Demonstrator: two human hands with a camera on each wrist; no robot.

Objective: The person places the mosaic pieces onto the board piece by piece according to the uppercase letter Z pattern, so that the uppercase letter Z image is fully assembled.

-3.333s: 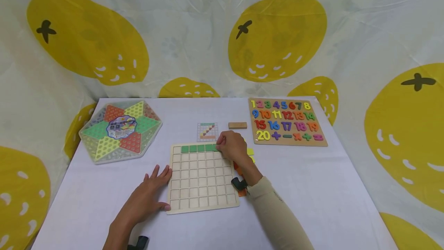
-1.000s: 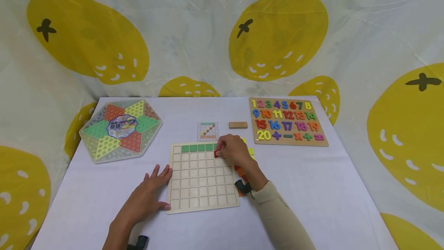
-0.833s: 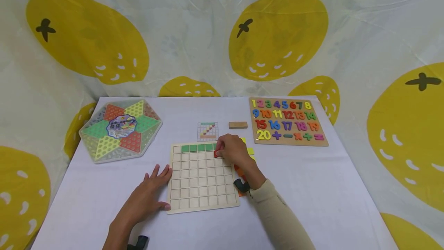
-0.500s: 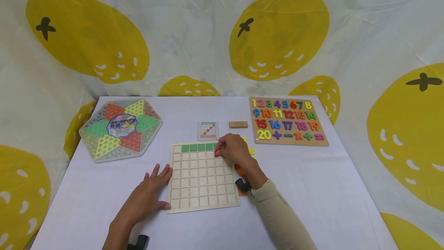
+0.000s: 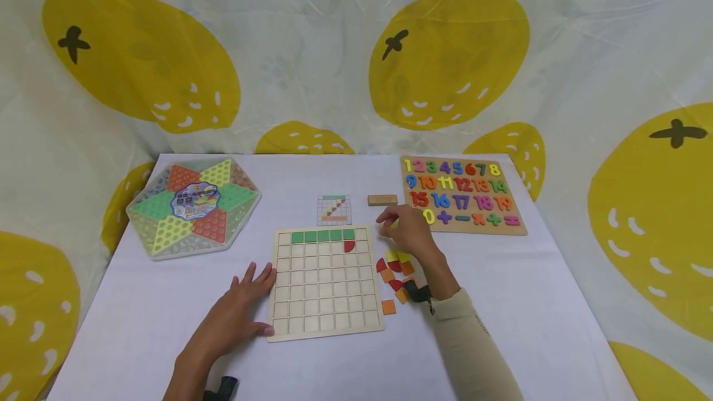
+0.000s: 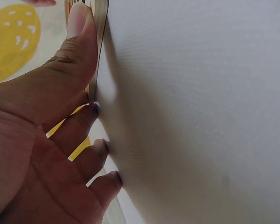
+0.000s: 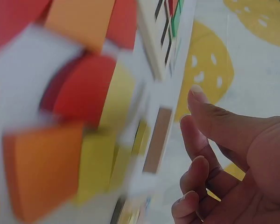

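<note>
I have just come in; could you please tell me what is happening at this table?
A person's left hand rests against the left edge of a wooden grid board. Its far row bears five green squares, with one red quarter-round piece below the rightmost. The right hand, holding nothing, hovers near the loose coloured pieces.

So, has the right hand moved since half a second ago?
Yes: judged against the board, the right hand has moved right, from the red tile to beyond the board's right edge.
</note>
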